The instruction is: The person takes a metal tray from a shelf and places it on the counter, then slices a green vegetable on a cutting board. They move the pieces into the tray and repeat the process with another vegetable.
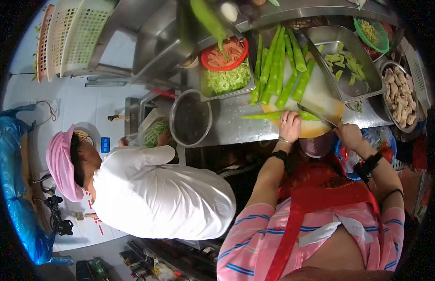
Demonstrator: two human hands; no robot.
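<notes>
My left hand, with a ring on one finger, is closed over a long green pepper lying crosswise on the near edge of the round cutting board. In my right hand is a knife, gripped by the handle. Its blade points up and to the left and passes over the pepper's right end. Several more long green peppers lie lengthwise in a pile at the back and left of the board. Cut green pieces are in a steel tray right of the board.
Left of the board stands a steel tray of shredded green vegetable, with a red basket on it. A steel dish of meat pieces is at the right. A co-worker in white works at my left, beside a round tub.
</notes>
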